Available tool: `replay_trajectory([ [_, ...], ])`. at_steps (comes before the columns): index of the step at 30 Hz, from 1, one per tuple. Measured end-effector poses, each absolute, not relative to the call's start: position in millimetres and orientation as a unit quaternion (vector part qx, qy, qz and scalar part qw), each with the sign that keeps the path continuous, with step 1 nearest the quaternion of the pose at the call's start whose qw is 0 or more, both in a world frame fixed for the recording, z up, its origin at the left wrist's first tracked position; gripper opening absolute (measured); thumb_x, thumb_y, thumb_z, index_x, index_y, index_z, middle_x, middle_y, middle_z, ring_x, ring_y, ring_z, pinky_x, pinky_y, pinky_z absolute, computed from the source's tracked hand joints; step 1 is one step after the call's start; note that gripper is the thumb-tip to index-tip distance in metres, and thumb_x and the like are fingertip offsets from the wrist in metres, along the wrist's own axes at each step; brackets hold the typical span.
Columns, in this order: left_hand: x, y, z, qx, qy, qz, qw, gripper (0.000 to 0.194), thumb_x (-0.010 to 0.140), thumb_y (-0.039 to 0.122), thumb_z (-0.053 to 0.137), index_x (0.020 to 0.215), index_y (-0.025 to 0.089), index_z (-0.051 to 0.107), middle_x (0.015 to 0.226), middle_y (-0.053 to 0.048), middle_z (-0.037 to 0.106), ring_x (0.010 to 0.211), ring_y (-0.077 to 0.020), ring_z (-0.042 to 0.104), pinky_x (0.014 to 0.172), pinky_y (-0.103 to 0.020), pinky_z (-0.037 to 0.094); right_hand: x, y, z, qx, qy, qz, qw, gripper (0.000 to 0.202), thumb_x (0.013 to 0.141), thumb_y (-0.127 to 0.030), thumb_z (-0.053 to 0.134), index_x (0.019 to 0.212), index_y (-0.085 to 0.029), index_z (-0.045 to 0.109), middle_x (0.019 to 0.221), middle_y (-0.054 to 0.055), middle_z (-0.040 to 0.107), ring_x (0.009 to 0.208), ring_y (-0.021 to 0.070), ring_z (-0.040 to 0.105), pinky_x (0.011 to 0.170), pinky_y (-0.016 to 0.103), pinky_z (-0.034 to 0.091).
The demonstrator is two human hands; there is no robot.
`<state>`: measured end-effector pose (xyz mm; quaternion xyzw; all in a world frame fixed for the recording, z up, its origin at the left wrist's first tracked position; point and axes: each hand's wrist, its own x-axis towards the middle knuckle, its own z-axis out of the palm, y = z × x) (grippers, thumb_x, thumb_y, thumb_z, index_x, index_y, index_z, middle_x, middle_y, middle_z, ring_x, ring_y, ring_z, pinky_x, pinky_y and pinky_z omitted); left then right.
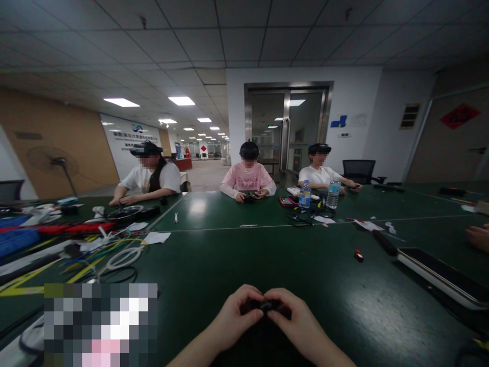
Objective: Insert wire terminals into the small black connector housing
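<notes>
Left hand (241, 313): narrow, with thumb and finger pinching a small dark part (268, 306) from one side.
Right hand (290, 313): equally narrow, pinching from the other side.
Place of the small dark part: between the two hands, close before the wearer; fingers cover much of it, so I cannot tell its exact kind.
Slip: it could escape, because only fingertips seem to hold it.
Search: if dropped, it could be difficult to find, being dark upon a dark surface.
Green tabletop (214, 255): glossy; tangled cables (110, 262) at left, a small wrench (176, 218) beyond, two plastic bottles (333, 194) farther right.
Room: three seated co-workers (248, 178) opposite, glass doors (269, 122) behind, lit ceiling panels (182, 101).
</notes>
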<state>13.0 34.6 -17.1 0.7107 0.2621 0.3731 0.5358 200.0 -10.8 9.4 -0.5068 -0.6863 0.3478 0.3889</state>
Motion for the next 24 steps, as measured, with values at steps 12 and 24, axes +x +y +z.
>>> replay_trajectory([
  [12, 12.9, 34.1, -13.7, 0.710, 0.265, 0.370, 0.537, 0.019, 0.075, 0.023, 0.066, 0.092, 0.018, 0.060, 0.103, -0.006, 0.055, 0.091, -0.0207, 0.056, 0.078, -0.033, 0.042, 199.9, -10.4, 7.6, -0.511, -0.684, 0.339, 0.395, 0.026, 0.074, -0.015, 0.059, 0.097, -0.025, 0.065, 0.102, 0.001, 0.066, 0.098, 0.0211, 0.060, 0.083, 0.031, 0.047],
  [24, 11.8, 29.1, -5.9, 0.696, 0.300, 0.341, 0.557, 0.033, 0.075, 0.015, 0.063, 0.106, 0.019, 0.053, 0.099, -0.004, 0.061, 0.090, -0.0199, 0.058, 0.079, -0.034, 0.045, 201.4, -13.7, 15.5, -0.503, -0.692, 0.345, 0.387, 0.027, 0.076, -0.013, 0.058, 0.100, -0.025, 0.064, 0.107, 0.002, 0.064, 0.103, 0.0210, 0.058, 0.088, 0.033, 0.046],
])
